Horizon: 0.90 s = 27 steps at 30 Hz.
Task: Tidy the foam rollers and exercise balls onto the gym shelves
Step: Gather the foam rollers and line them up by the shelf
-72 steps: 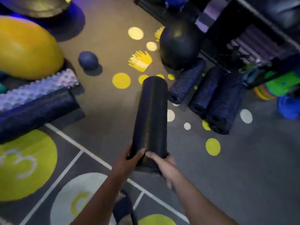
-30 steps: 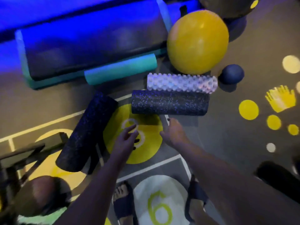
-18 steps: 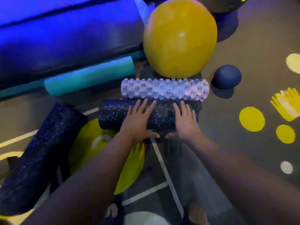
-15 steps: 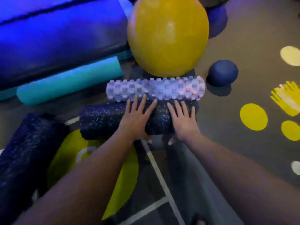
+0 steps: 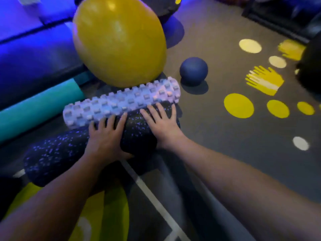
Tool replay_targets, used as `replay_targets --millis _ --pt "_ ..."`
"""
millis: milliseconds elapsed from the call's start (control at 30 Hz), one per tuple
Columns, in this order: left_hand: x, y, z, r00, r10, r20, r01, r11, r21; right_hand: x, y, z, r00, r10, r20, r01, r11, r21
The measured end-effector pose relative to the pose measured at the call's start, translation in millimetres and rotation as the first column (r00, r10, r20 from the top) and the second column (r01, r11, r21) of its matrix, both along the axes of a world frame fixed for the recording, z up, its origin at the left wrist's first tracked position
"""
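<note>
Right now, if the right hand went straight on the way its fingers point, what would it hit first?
Most likely the bumpy white roller, which lies just beyond the right hand, alongside the speckled roller it rests on; depth is hard to judge.

On the grey floor (image 5: 225, 145) lie a speckled black roller (image 5: 57, 153), knobbed white roller (image 5: 121, 103), teal roller (image 5: 34, 110), yellow exercise ball (image 5: 119, 40) and navy ball (image 5: 193, 70).
</note>
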<state>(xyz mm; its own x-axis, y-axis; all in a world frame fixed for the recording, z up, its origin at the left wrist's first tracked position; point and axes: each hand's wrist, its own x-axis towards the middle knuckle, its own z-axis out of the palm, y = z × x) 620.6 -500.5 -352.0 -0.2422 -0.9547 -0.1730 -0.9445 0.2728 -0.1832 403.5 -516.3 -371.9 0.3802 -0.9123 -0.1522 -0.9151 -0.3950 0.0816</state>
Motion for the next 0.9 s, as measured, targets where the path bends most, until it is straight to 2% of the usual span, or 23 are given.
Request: replay_targets --millis 100,200,267,300,333,367,400,433,467,500,567,667,733,800,900 --pt "-24.6 7.2 24.7 0.991 -0.099 0.088 0.094 0.994 0.053 -2.8 28.1 17.0 0.998 -0.048 -0.047 0.049 0.999 0.020" --pt "-87.6 26.2 48.9 0.972 -0.208 0.106 0.211 0.977 -0.014 -69.3 71.8 36.1 0.989 -0.147 -0.023 0.144 0.984 -0.107" --pt "-152.4 48.7 63.4 0.956 -0.293 -0.002 0.292 0.954 -0.069 -150.4 108.5 61.5 0.972 -0.235 0.009 0.232 0.955 -0.187" --pt "-182.6 57.0 68.7 0.949 -0.300 -0.096 0.291 0.952 -0.101 -190.7 126.2 75.6 0.943 -0.332 0.031 0.329 0.911 -0.249" --pt "-212.5 63.0 76.2 0.939 -0.273 -0.209 0.254 0.961 -0.114 -226.6 145.8 86.8 0.874 -0.475 0.099 0.482 0.825 -0.296" --pt "-242.8 69.0 84.2 0.916 -0.233 -0.325 0.216 0.972 -0.088 -257.9 170.8 93.8 0.756 -0.620 0.210 0.654 0.699 -0.289" --pt "-270.8 74.5 93.1 0.881 -0.180 -0.438 0.186 0.982 -0.030 -284.5 198.5 97.0 0.596 -0.726 0.342 0.802 0.557 -0.215" --pt "-296.9 77.8 99.7 0.819 -0.121 -0.561 0.179 0.983 0.049 -309.1 228.2 95.6 0.410 -0.794 0.450 0.901 0.430 -0.062" --pt "-322.4 82.8 106.8 0.734 -0.053 -0.677 0.198 0.970 0.138 -332.1 259.5 93.2 0.227 -0.832 0.507 0.926 0.345 0.151" --pt "-347.8 88.7 111.3 0.656 0.010 -0.755 0.238 0.946 0.219 -350.1 290.3 91.3 0.095 -0.852 0.514 0.880 0.313 0.357" --pt "-397.4 112.9 121.8 0.542 0.095 -0.835 0.332 0.889 0.317 -367.0 343.3 92.6 -0.065 -0.855 0.514 0.742 0.303 0.598" --pt "-469.6 165.7 123.6 0.354 0.242 -0.903 0.508 0.761 0.403 -363.9 380.0 95.3 -0.283 -0.806 0.520 0.562 0.300 0.771" --pt "-512.4 196.0 126.1 0.254 0.297 -0.920 0.593 0.704 0.391 -360.2 388.7 92.4 -0.441 -0.662 0.605 0.527 0.354 0.772" --pt "-550.9 211.5 130.6 0.238 0.286 -0.928 0.621 0.690 0.371 -378.5 397.3 92.1 -0.572 -0.460 0.679 0.576 0.364 0.732" --pt "-588.2 223.4 127.4 0.340 0.110 -0.934 0.644 0.697 0.316 -442.1 404.2 107.4 -0.566 -0.312 0.763 0.711 0.285 0.643"
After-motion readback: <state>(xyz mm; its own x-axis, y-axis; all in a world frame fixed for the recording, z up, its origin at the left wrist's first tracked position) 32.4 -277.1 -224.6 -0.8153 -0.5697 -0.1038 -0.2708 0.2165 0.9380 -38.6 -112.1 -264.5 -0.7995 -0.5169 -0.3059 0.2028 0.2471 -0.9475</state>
